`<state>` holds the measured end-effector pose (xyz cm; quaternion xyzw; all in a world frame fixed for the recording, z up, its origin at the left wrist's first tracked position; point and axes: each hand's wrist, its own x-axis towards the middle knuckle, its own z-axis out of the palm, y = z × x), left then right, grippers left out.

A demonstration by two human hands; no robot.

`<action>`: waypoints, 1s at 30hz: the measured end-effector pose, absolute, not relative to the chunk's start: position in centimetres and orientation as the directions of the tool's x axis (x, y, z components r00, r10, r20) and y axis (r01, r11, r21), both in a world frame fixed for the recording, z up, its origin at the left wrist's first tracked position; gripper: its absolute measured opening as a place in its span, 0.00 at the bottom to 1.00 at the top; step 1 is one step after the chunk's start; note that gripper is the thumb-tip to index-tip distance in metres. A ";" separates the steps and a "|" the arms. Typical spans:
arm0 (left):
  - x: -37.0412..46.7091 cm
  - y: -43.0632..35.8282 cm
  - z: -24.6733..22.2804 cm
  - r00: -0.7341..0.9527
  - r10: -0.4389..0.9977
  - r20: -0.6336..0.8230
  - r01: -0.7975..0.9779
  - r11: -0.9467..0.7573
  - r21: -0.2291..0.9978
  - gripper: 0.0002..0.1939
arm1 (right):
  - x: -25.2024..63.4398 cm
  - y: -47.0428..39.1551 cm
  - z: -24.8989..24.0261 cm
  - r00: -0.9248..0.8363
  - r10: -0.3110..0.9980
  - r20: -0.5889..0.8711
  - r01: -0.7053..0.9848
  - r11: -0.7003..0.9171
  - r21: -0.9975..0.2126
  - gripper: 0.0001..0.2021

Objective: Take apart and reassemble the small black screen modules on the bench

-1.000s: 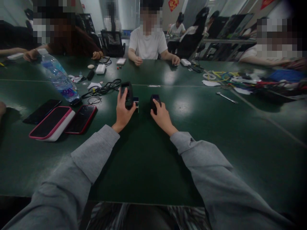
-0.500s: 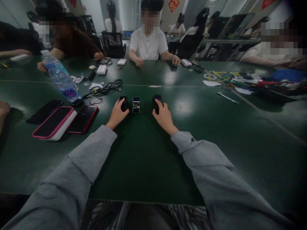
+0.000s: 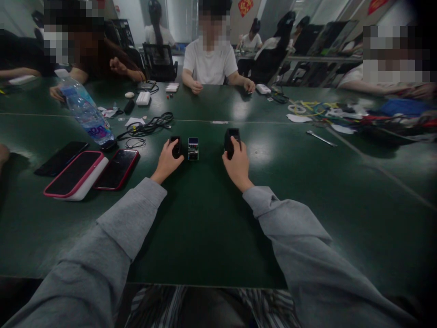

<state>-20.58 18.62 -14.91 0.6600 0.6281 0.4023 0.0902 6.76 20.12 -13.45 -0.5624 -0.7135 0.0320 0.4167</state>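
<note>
My left hand (image 3: 168,159) is wrapped round a small black object (image 3: 175,142) on the green table (image 3: 205,228). Just right of it lies a small device (image 3: 193,149) with a dark screen and a circuit board, touched by neither hand. Farther right, my right hand (image 3: 237,161) grips a black box-shaped object (image 3: 231,133), with fingers over its top and right side. The undersides of both black objects are hidden.
To the left are phones (image 3: 118,169), a tilted-looking water bottle (image 3: 85,109) and black cables (image 3: 150,126). A wrench (image 3: 321,138) and a tangle of wires (image 3: 327,111) lie to the right. A person in white (image 3: 210,59) sits opposite.
My right hand has moved slightly right with the black box-shaped object, which is turned a little. My left hand stays in place. Across the table, a person's hand at the left has risen.
</note>
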 end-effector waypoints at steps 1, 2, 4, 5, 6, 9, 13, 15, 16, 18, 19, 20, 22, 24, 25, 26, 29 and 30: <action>-20.5 18.6 -14.9 -0.118 0.900 0.419 0.756 -0.192 0.625 0.36 | 6.6 19.9 -13.1 -0.019 0.807 0.590 0.771 0.388 -0.505 0.30; -20.5 18.6 -14.8 -0.122 0.899 0.422 0.756 -0.191 0.626 0.35 | 6.4 19.6 -12.7 -0.019 0.784 0.621 0.767 0.410 -0.494 0.30; -20.4 18.7 -14.8 -0.127 0.896 0.425 0.756 -0.190 0.626 0.35 | 5.6 19.1 -12.2 -0.040 0.750 0.660 0.762 0.450 -0.465 0.29; -20.4 18.7 -14.8 -0.127 0.895 0.427 0.756 -0.191 0.626 0.35 | 5.1 18.9 -12.0 -0.061 0.745 0.664 0.763 0.464 -0.450 0.29; -20.4 18.7 -14.8 -0.127 0.895 0.427 0.755 -0.192 0.627 0.35 | 4.6 18.7 -12.0 -0.089 0.748 0.658 0.765 0.475 -0.436 0.29; -20.4 18.6 -14.8 -0.126 0.894 0.430 0.758 -0.193 0.623 0.35 | 2.9 18.5 -12.3 -0.174 0.789 0.590 0.779 0.477 -0.408 0.29; -20.3 18.6 -14.7 -0.125 0.893 0.431 0.761 -0.193 0.620 0.35 | 1.7 18.9 -13.2 -0.219 0.860 0.462 0.819 0.419 -0.392 0.30; -20.4 18.6 -14.8 -0.127 0.894 0.429 0.759 -0.191 0.623 0.34 | 1.7 19.1 -13.4 -0.231 0.893 0.387 0.842 0.383 -0.381 0.29; -20.4 18.7 -14.9 -0.126 0.894 0.429 0.757 -0.193 0.624 0.34 | 1.8 19.1 -13.4 -0.235 0.905 0.354 0.849 0.368 -0.379 0.29; -20.4 18.8 -15.0 -0.119 0.891 0.438 0.754 -0.206 0.624 0.34 | 1.9 19.2 -13.5 -0.240 0.916 0.323 0.852 0.358 -0.382 0.29; -20.5 18.8 -15.1 -0.113 0.888 0.445 0.750 -0.218 0.625 0.34 | 2.0 19.2 -13.5 -0.242 0.912 0.330 0.848 0.364 -0.384 0.29; -20.5 18.9 -15.1 -0.109 0.885 0.453 0.746 -0.228 0.625 0.34 | 2.0 19.2 -13.6 -0.245 0.904 0.350 0.842 0.378 -0.386 0.30; -20.4 18.8 -14.9 -0.112 0.873 0.475 0.743 -0.244 0.623 0.34 | 2.1 19.1 -13.6 -0.244 0.877 0.415 0.825 0.412 -0.386 0.29; -20.2 18.4 -14.4 -0.123 0.848 0.516 0.751 -0.261 0.607 0.31 | 2.2 18.9 -13.5 -0.234 0.837 0.494 0.811 0.449 -0.375 0.28; -20.0 18.1 -14.0 -0.126 0.830 0.543 0.759 -0.272 0.592 0.28 | 2.2 18.9 -13.5 -0.230 0.815 0.531 0.807 0.465 -0.363 0.26; -19.8 17.8 -13.6 -0.120 0.812 0.572 0.769 -0.288 0.571 0.25 | 2.2 18.8 -13.4 -0.226 0.794 0.564 0.808 0.477 -0.347 0.25; -18.9 16.7 -12.5 -0.029 0.787 0.616 0.801 -0.350 0.485 0.23 | 2.3 18.6 -12.9 -0.228 0.747 0.624 0.817 0.495 -0.295 0.22; -18.6 16.4 -12.3 0.024 0.792 0.610 0.808 -0.375 0.455 0.22 | 2.4 18.6 -12.8 -0.228 0.741 0.632 0.820 0.495 -0.285 0.21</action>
